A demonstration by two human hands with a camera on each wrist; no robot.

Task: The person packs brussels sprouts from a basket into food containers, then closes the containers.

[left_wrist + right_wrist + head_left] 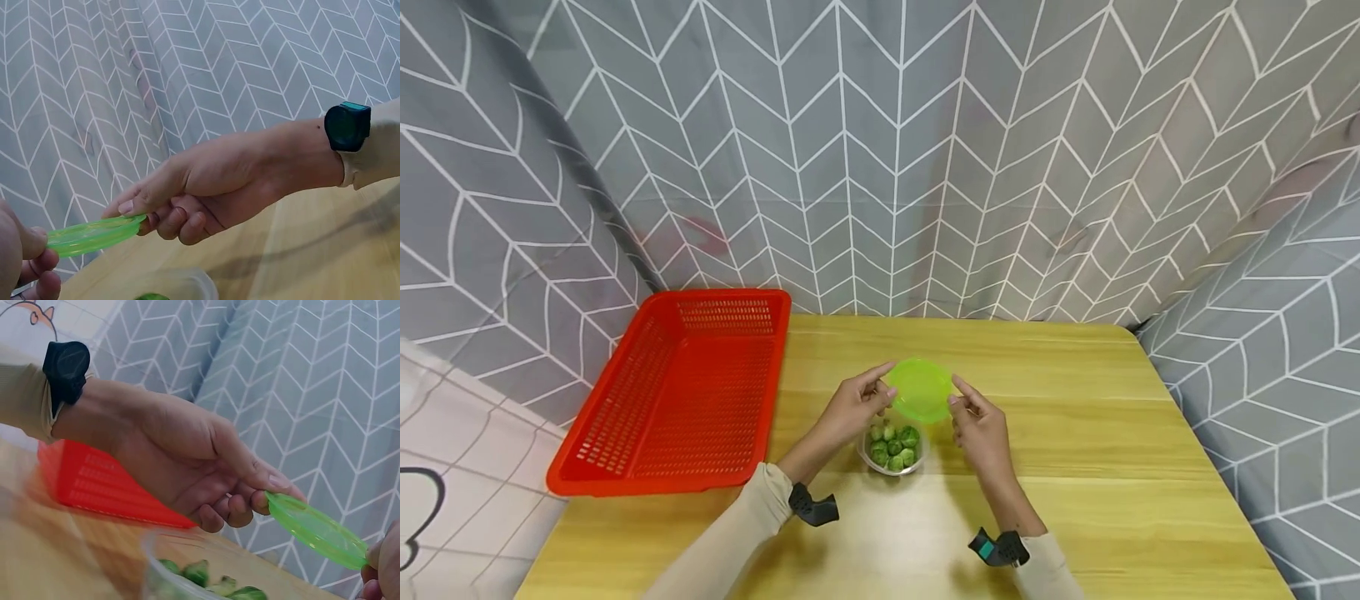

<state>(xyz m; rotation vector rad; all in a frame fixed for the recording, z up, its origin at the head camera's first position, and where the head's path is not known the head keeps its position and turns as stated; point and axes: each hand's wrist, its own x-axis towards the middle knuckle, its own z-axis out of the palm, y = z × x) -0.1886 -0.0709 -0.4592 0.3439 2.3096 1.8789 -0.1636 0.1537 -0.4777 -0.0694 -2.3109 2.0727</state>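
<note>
A round, translucent green lid is held up between both hands, over the far side of a clear round container. My left hand pinches the lid's left edge between thumb and fingers. On the opposite edge, my right hand pinches it the same way. Several Brussels sprouts lie inside the uncovered container on the table. In the right wrist view the lid is tilted and apart from the container's rim.
To the left stands a red perforated plastic basket, with nothing visible inside. The wooden table ends at a grey curtain with white chevron lines, which also hangs along both sides.
</note>
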